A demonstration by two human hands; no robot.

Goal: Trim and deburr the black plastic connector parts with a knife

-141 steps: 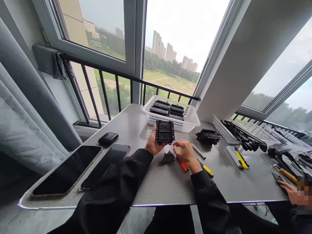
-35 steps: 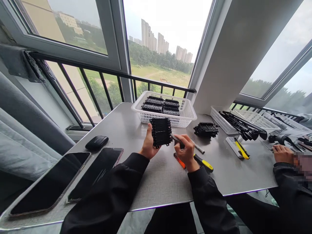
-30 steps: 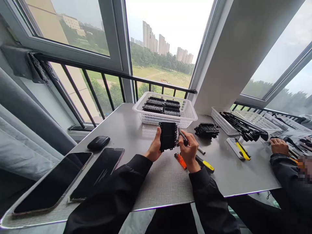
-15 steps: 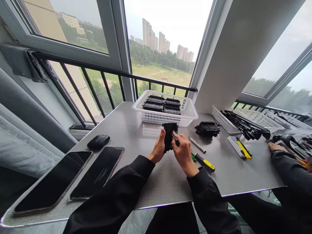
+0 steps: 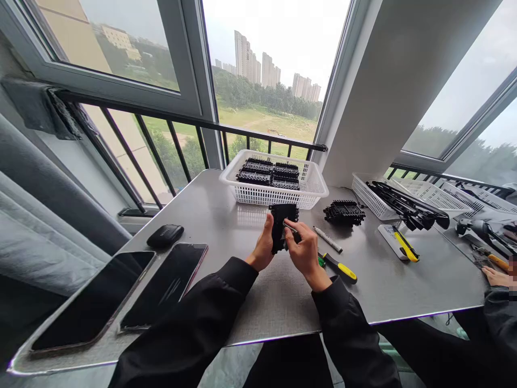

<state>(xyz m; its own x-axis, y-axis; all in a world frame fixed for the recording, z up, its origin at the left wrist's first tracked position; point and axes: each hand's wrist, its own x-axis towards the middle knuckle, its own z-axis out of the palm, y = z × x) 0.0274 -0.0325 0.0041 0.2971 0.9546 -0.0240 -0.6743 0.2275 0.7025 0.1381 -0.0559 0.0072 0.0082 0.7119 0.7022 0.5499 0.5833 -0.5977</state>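
Left hand: thumb upright along the near face, fingers closed around the edge of a black, toothed plastic part, held above the table in front of the near basket. Part is a flat block, matte face, rows of small lugs along its side; tilted.

Right hand: fingers bent in, thumb and index pinched on a slim tool with a dark body, tip at the part's face. Tool mostly covered by the fingers; type cannot be told.

Table: grey, fine woven-look surface, soft sheen, bright metallic edge strip, rounded corner.

Near basket: white perforated plastic, rectangular with rounded corners, flared rim. Contents: black ribbed blocks laid flat in rows, toward its left side; exact count unclear. Far basket: same white lattice, holds long glossy black pieces, some jutting over the rim.

Between the baskets, directly on the table: pile of black toothed parts. Nearer the right hand: pale cylindrical marker; yellow-and-black handle. Farther right: yellow utility knife on a white card-like piece.

Left side: two flat, glass-faced phones; rounded black case just beyond.
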